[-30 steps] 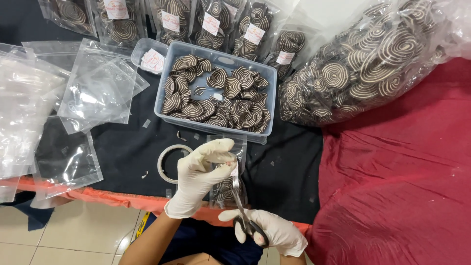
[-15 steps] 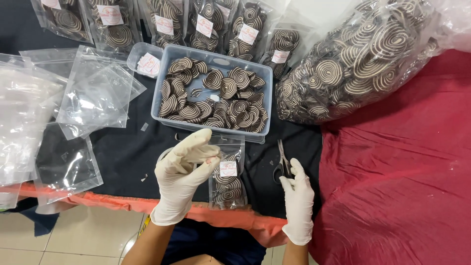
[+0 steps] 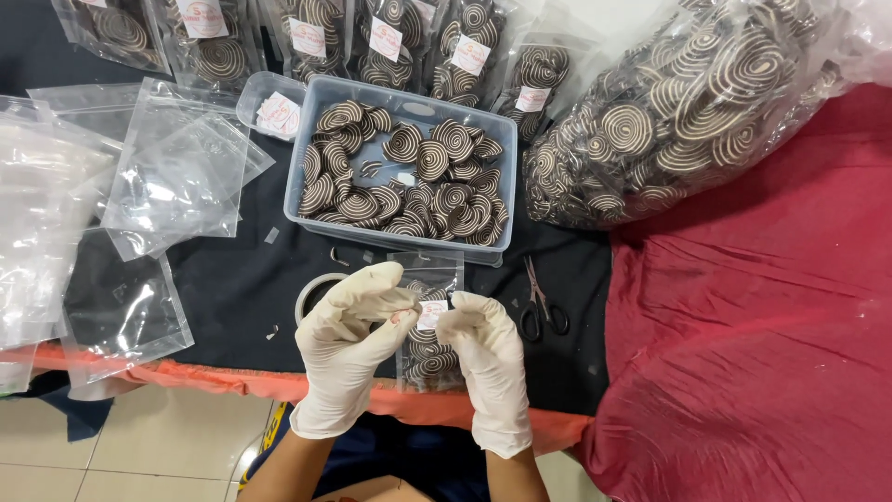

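Right hand (image 3: 488, 344) left scissors (image 3: 539, 302) on desk (image 3: 232, 288), came over to left hand (image 3: 358, 321). Both grips now pinching small label (image 3: 429, 314) over cookie bag (image 3: 429, 358), front of tub (image 3: 400, 237).

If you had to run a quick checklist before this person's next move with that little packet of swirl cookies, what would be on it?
1. Both hands on the job: the left hand and right hand meet at the small label over the filled packet. Ok.
2. Gloves on both hands: ok.
3. Scissors out of the hands, lying on the dark cloth right of the packet: ok.
4. Label fully stuck down: cannot tell, fingers cover it.
5. Packet sealed at the top: cannot tell.
6. More cookies within reach: the blue tub just beyond the packet looks well stocked. Ok.
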